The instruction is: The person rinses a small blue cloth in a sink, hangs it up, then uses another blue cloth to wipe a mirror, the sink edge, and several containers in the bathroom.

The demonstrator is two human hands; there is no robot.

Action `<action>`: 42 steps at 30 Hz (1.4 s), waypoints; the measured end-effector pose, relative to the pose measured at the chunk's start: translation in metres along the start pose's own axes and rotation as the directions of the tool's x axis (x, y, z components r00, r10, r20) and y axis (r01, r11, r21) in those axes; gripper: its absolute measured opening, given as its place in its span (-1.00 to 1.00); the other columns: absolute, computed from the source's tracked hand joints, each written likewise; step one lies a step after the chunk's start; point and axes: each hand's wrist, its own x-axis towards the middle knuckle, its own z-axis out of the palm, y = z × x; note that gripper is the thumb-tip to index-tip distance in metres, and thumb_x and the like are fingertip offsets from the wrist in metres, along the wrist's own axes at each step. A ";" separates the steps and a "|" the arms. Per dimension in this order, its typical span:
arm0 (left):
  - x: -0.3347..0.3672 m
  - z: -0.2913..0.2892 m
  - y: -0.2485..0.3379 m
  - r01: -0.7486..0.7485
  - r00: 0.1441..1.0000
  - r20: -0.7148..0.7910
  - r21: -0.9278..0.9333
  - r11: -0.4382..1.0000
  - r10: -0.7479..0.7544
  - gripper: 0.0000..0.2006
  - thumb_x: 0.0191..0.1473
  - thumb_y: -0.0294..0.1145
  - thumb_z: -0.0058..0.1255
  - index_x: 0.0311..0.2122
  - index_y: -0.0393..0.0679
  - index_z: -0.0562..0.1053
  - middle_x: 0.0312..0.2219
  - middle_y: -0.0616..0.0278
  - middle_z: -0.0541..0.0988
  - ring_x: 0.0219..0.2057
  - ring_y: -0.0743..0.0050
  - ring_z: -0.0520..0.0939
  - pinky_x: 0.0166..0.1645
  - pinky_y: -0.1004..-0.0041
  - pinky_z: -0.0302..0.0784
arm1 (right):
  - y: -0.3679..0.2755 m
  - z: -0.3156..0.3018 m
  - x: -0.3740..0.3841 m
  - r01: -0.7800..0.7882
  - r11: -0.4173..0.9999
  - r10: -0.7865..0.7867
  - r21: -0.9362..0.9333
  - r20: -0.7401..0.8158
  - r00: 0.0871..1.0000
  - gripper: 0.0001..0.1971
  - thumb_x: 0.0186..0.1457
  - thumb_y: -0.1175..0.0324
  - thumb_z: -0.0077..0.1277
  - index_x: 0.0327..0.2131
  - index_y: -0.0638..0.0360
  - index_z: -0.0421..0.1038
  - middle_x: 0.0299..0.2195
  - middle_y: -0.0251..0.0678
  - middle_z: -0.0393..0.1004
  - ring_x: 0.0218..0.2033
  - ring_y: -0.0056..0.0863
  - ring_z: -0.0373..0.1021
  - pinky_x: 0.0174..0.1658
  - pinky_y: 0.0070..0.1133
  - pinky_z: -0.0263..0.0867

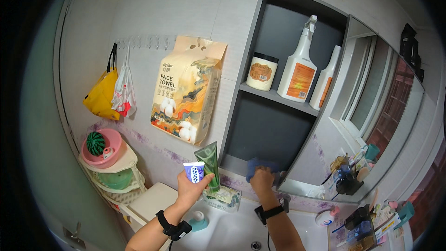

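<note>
Two tubes are gripped together in my left hand [190, 189], in front of the wall left of the cabinet. One is a small blue-and-white tube [194, 172]; the other is a taller green squeeze tube [210, 165], standing nearly upright. My right hand [262, 179] is closed on a blue cloth [260, 165] at the bottom shelf [234, 162] of the grey wall cabinet. The cloth appears to touch the shelf, and part of it is hidden behind my fingers. A pack of wipes [225, 201] lies on the sink's back edge below my left hand.
The upper shelf [278, 97] bears a black-lidded jar [261, 72], a white spray bottle [298, 72] and another white bottle [327, 79]. A mirror door [362, 107] stands to the right. Below is the white sink [227, 232]. A face towel pack [188, 90] hangs on the wall.
</note>
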 end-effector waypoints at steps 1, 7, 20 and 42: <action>0.001 0.002 0.000 -0.003 1.000 0.017 0.009 1.000 0.003 -0.84 -0.17 -0.47 0.20 -0.53 -0.27 0.44 -0.68 0.30 0.50 -0.71 0.66 0.47 -0.62 0.61 0.37 | -0.003 0.002 -0.002 -0.004 1.000 0.004 -0.002 -0.005 1.000 -0.65 -0.25 0.39 0.03 -0.24 0.07 0.45 -0.16 -0.38 0.43 -0.11 -0.36 0.29 -0.06 -0.24 0.11; 0.003 0.014 -0.003 -0.006 1.000 0.027 -0.045 0.999 0.007 -0.84 -0.16 -0.47 0.20 -0.52 -0.27 0.44 -0.68 0.31 0.50 -0.71 0.66 0.47 -0.63 0.62 0.35 | -0.020 -0.004 -0.004 0.364 0.863 -0.300 0.349 -0.226 0.927 -0.64 -0.32 0.54 0.03 -0.29 0.08 0.48 -0.18 -0.32 0.46 -0.11 -0.38 0.31 -0.06 -0.39 0.16; 0.012 0.004 -0.008 -0.065 0.998 -0.021 0.008 0.998 0.065 -0.85 -0.16 -0.46 0.18 -0.55 -0.27 0.43 -0.70 0.33 0.48 -0.70 0.67 0.45 -0.62 0.60 0.34 | 0.006 0.011 -0.008 0.096 0.957 -0.039 0.274 -0.206 0.978 -0.61 -0.32 0.56 -0.01 -0.26 0.11 0.43 -0.20 -0.32 0.45 -0.11 -0.29 0.30 -0.03 -0.41 0.12; 0.013 -0.017 -0.022 0.005 0.998 -0.057 -0.017 1.000 -0.006 -0.80 -0.15 -0.39 0.19 -0.60 -0.24 0.41 -0.73 0.32 0.47 -0.74 0.69 0.43 -0.68 0.63 0.28 | -0.037 0.008 0.011 0.479 0.643 -0.482 0.597 -0.170 0.859 -0.60 -0.30 0.56 -0.03 -0.25 0.02 0.46 -0.17 -0.38 0.45 -0.09 -0.40 0.29 -0.07 -0.40 0.13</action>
